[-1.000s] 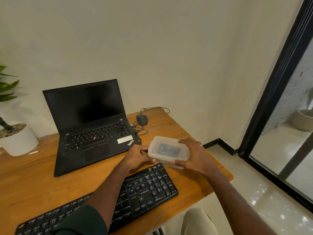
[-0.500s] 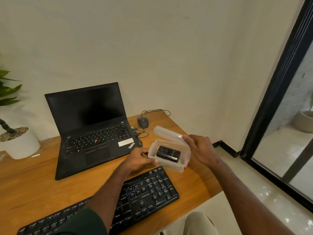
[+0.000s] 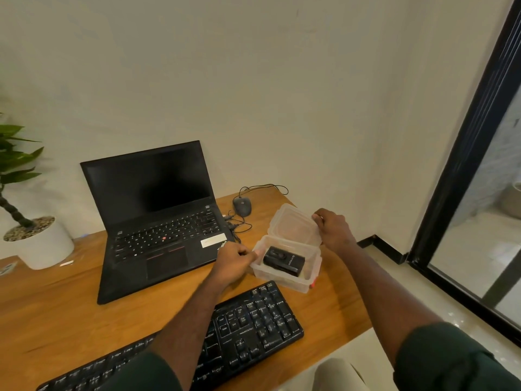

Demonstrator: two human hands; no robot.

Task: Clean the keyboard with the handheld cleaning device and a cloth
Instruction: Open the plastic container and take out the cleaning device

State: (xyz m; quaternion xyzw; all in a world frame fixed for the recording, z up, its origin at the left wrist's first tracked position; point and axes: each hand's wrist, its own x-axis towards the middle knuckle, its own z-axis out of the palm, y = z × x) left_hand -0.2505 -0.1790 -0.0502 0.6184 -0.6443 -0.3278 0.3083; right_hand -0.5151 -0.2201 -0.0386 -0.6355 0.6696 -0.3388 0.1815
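A clear plastic box [image 3: 282, 280] is held just above the desk beyond the black keyboard [image 3: 248, 328]. My left hand [image 3: 234, 262] grips the box's left rim. My right hand [image 3: 334, 231] pinches the clear lid [image 3: 293, 225] and holds it tilted up, nearly upright, behind the box. Inside the box lies a small black handheld device [image 3: 283, 261]. No cloth shows. My left forearm covers the keyboard's middle.
An open black laptop [image 3: 158, 221] stands behind the keyboard on the wooden desk [image 3: 56, 311]. A wired mouse [image 3: 242, 206] with loose cable lies at the back. A white potted plant [image 3: 39, 244] sits far left. The desk's right edge drops to the floor by a glass door [image 3: 479, 193].
The lid was on the box a second ago. My right hand has swung it up and back, exposing the black device. My left hand has kept its hold on the box.
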